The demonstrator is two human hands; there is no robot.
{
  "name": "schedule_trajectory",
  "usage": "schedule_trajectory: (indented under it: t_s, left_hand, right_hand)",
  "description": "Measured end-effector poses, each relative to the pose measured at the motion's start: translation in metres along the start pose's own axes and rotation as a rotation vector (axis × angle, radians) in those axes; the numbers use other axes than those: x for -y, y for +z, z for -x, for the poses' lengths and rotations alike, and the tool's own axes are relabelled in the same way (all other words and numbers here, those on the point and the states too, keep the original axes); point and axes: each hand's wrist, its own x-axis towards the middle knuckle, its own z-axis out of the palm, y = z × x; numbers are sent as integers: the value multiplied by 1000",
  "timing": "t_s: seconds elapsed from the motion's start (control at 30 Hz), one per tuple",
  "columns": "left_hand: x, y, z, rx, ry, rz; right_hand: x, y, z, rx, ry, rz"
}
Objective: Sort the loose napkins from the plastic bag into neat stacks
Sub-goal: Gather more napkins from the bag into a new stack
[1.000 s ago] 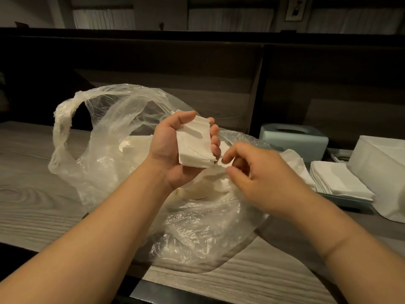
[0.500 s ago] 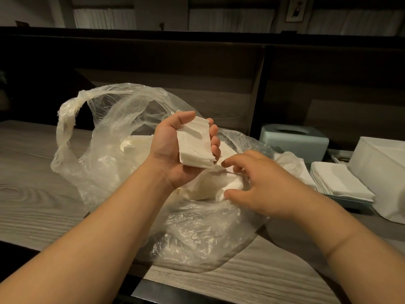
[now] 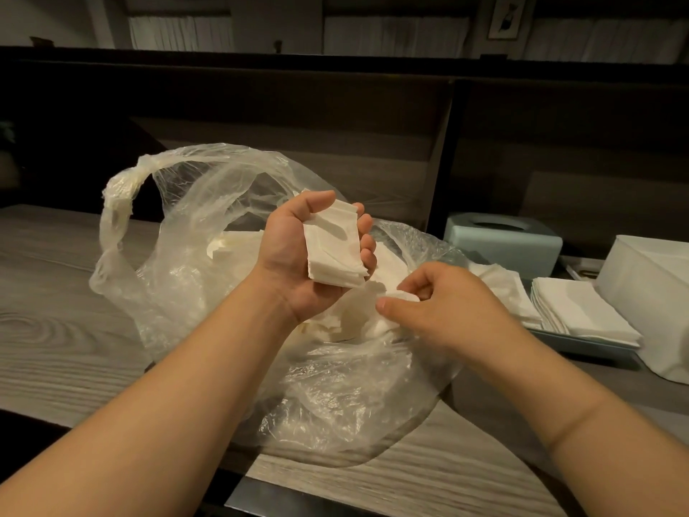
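Left hand (image 3: 298,255) raised palm-up above the plastic bag (image 3: 208,225), gripping a small stack of folded white napkins (image 3: 333,251); thumb lies along the stack's top edge, fingers curl round its far side, edges of the stack roughly squared. Right hand (image 3: 443,304) lower and to the right, at the mouth of the bag, thumb and forefinger pinching a loose crumpled napkin (image 3: 400,294) that stands a little above the heap. More loose napkins (image 3: 238,248) lie jumbled inside the bag, some seen through the clear film behind the left hand, others bunched beneath the right. Bag is thin, clear, wrinkled, slumped on the wood-grain bench (image 3: 56,330), one handle loop standing up at the left. Both forearms bare, reaching in from the near edge. To the right of the bag: a neat pile of flat white napkins (image 3: 585,315) resting on a pale blue tray (image 3: 596,352), its edge showing under the pile. Behind that, a pale blue tissue box (image 3: 503,244) with an oval slot on top. At the far right edge, a white container (image 3: 648,289), partly cut off. Dark wooden partition (image 3: 298,117) rises behind the bench. Light is dim and warm.
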Motion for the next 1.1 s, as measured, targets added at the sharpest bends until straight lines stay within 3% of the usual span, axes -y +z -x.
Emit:
schedule_trajectory:
  t_s: [0.37,0.43,0.67,0.93,1.1]
  left_hand:
    - [2,1,0,-1,1,-17]
    - [2,1,0,-13,4,-22]
    - [2,2,1,-6,8,-6]
    - [3,2,0,-26,-9,-11]
    - [4,2,1,-60,4,-24]
  right_hand:
    - [9,-4,8,24,33,313]
    - [8,-3,7,19,13,240]
    - [7,-7,2,-94,41,-450]
    - [6,-17,0,54,126,-624]
    - [7,-23,0,-105,118,-722]
